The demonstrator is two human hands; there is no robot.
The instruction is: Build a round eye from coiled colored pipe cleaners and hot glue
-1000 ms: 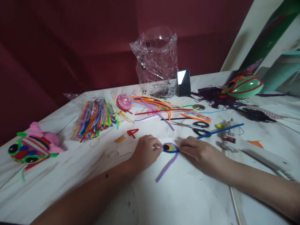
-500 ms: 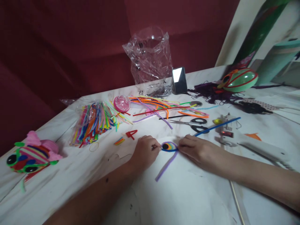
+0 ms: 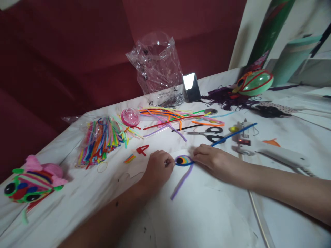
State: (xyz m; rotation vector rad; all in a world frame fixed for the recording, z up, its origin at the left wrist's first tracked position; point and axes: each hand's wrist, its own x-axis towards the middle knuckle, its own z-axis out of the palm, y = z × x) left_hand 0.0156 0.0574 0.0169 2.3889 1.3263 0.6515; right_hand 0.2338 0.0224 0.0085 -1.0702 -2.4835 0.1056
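A small eye-shaped pipe-cleaner piece (image 3: 184,161) lies between my hands, with a black centre ringed in yellow, orange, light blue and purple. A blue pipe cleaner (image 3: 241,133) runs along its lower edge, passes under my right fingers and sticks out to the upper right. From the piece's right end a purple tail (image 3: 182,182) hangs toward me. My left hand (image 3: 159,169) is closed in a pinch at the left tip. At the right tip, my right hand (image 3: 212,159) is closed with thumb and fingers pressed together on the blue pipe cleaner.
Scissors (image 3: 216,134) and a white glue gun (image 3: 279,156) lie to the right. Loose pipe cleaners (image 3: 165,119) and a bagged bundle (image 3: 99,141) spread behind. A pipe-cleaner fish (image 3: 33,181) sits left. A phone (image 3: 191,90) stands at the back beside a clear bag (image 3: 160,69).
The whole view has shifted slightly, so background things appear a little further left. Both hands keep their pinches at the two ends of the eye-shaped piece.
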